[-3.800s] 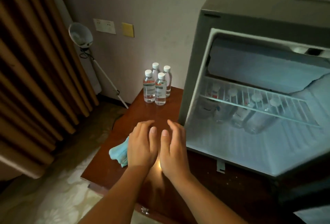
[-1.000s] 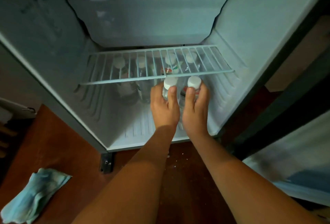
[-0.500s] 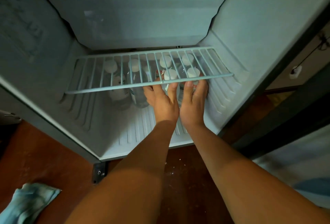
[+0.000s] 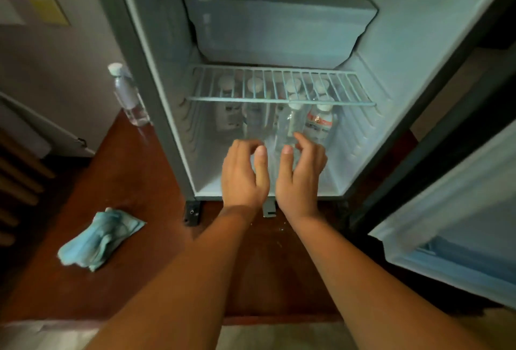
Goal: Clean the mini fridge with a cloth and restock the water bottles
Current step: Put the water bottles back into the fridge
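The mini fridge (image 4: 156,104) stands open on a wooden table. Several water bottles (image 4: 318,122) with white caps stand on its floor under the wire shelf (image 4: 279,100). My left hand (image 4: 243,173) and my right hand (image 4: 300,173) hover side by side at the fridge's front edge. Their fingers are loosely curled and hold nothing, a little in front of the nearest bottles. A crumpled light blue cloth (image 4: 97,239) lies on the table to the left. One more water bottle (image 4: 127,95) stands outside, by the fridge's left wall.
The fridge door (image 4: 452,221) hangs open at the right. A wooden table (image 4: 125,182) carries the fridge. The freezer box (image 4: 279,26) fills the top of the fridge. A wall with a yellow plate (image 4: 50,10) is at the left.
Both hands have let go of the two front bottles and drawn back toward the fridge's front edge. The bottles now stand under the shelf. My view has pulled back.
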### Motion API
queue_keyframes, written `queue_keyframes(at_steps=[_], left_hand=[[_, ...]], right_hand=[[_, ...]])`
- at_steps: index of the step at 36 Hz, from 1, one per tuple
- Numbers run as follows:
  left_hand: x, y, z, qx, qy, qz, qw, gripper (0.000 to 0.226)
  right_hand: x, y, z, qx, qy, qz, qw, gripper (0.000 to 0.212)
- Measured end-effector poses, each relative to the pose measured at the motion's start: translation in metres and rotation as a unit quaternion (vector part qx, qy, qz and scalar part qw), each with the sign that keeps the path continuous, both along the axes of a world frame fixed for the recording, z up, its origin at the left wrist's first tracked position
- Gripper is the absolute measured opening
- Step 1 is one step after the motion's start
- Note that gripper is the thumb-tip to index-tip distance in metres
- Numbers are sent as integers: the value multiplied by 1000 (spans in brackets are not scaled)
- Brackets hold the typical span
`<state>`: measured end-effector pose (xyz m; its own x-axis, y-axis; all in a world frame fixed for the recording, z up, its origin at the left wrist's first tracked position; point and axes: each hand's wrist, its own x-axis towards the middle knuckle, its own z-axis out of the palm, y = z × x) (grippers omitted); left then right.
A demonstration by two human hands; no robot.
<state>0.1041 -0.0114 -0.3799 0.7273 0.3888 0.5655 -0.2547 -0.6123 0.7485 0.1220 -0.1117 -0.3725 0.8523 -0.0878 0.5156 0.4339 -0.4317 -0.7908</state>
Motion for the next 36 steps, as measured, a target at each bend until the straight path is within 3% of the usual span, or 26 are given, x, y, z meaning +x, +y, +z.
queue_keyframes(at_steps=[10, 14, 17, 25, 29, 36], left_hand=[[-106, 119, -4, 55, 36, 106, 992, 28], [-126, 170, -5, 55, 75, 156, 983, 31], [-127, 207, -9, 56, 102, 179, 977, 14], [-79, 288, -10, 59, 108, 149, 981, 32], [-37, 322, -18, 41, 110, 134, 984, 35], [38, 362, -36, 1, 120, 117, 986, 49]], right_hand=[[-86, 101, 3, -4, -20, 145, 989, 28], [-114, 155, 4, 3, 32, 199, 979, 31], [-118, 199, 6, -20, 88, 221, 971, 37], [-63, 292, 8, -27, 149, 161, 975, 34], [-15, 332, -1, 20, 176, 132, 975, 37], [65, 379, -18, 23, 158, 14, 987, 45]])
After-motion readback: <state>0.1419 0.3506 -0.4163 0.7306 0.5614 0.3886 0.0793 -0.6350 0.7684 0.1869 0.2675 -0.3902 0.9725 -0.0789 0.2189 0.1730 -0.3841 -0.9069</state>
